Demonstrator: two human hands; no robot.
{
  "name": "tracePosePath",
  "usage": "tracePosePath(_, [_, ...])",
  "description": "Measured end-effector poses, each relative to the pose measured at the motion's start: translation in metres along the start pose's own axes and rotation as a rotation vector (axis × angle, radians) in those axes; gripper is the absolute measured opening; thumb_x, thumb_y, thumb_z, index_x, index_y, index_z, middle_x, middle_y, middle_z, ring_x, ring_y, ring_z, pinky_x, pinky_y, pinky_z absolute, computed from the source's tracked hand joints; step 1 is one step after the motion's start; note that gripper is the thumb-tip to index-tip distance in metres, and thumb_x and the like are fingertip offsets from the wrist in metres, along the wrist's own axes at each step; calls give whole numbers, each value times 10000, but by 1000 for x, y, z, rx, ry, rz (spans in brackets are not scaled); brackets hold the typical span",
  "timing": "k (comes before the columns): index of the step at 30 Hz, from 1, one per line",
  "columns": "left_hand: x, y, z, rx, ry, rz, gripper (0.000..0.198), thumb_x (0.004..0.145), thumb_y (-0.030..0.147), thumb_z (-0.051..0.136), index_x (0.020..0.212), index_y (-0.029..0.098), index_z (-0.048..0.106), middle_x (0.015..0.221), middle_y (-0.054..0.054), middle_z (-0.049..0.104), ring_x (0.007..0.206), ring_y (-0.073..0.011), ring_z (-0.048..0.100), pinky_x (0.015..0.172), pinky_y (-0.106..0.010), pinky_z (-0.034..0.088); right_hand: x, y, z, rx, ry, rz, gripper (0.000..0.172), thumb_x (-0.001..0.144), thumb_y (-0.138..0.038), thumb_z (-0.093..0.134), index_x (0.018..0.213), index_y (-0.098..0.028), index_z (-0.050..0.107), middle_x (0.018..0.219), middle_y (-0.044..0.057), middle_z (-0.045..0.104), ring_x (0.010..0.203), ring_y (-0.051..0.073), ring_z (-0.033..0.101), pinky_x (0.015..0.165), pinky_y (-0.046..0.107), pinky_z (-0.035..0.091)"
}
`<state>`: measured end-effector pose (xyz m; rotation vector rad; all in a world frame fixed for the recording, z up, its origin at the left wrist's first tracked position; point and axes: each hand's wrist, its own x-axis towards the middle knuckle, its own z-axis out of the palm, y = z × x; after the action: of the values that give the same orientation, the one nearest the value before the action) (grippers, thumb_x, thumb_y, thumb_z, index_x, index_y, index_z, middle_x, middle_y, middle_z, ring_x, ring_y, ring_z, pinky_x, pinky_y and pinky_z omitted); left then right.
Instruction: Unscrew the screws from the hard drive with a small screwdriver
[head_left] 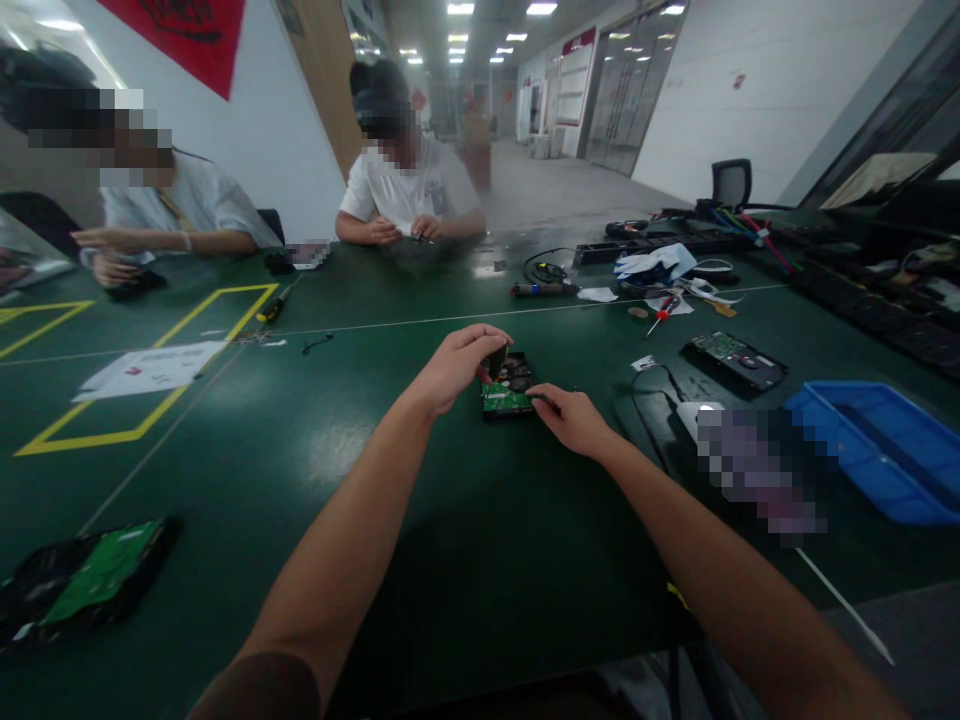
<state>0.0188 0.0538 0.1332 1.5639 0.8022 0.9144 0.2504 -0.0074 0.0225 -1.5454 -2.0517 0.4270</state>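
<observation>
A hard drive [508, 398] with a green circuit board lies on the dark green table in front of me. My left hand [466, 365] is closed round a dark screwdriver handle with a bit of yellow on it, held above the drive's upper left part; its tip is too small to make out. At the drive's right edge, my right hand [568, 412] has its thumb and fingertips close together against the side of the board. Whether these fingers pinch a small part cannot be seen.
Another hard drive [735, 360] lies to the right, near a blue tray [892, 450]. A third drive [97, 580] is at the lower left. Cables, a red screwdriver [661, 316] and gloves [656, 263] lie further back. Two people [412, 190] sit across the table.
</observation>
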Motion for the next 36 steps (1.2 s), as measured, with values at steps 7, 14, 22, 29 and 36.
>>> tracePosePath(7, [1,-2,-1,-132,-43,14,200,942,311,574,1048,211,710,1002,-69,653,913,-181,607,660,-270,521,-1,-2,-2,13,-7,7,334,1046,-396,482,1297,-265,660,772,-1,677,613,148,555,607,269,337])
tracePosePath(14, [2,-5,1,-63,-21,34,200,931,378,616,984,200,693,941,-59,657,835,-155,597,621,-240,470,-1,-2,-1,26,1,11,335,1044,-399,484,1298,-269,659,780,-2,680,620,148,562,602,268,342])
tracePosePath(22, [1,-4,-1,44,-23,80,278,920,427,647,1053,205,747,964,-44,663,777,-130,568,607,-232,464,0,0,0,3,-6,3,331,1045,-391,483,1303,-274,654,744,-13,653,603,150,555,603,272,344])
tracePosePath(29, [2,-3,1,-85,15,-20,222,908,342,650,1084,207,659,977,-61,657,871,-177,677,556,-228,463,0,-2,-1,12,1,4,323,1039,-383,493,1291,-268,660,799,6,689,627,154,569,611,271,356])
tracePosePath(36, [2,-3,-1,-157,-17,-26,172,919,306,577,937,181,695,958,-88,674,909,-194,644,635,-273,523,0,-2,-1,19,-4,13,331,1041,-387,489,1301,-269,658,802,7,690,623,152,564,601,272,350])
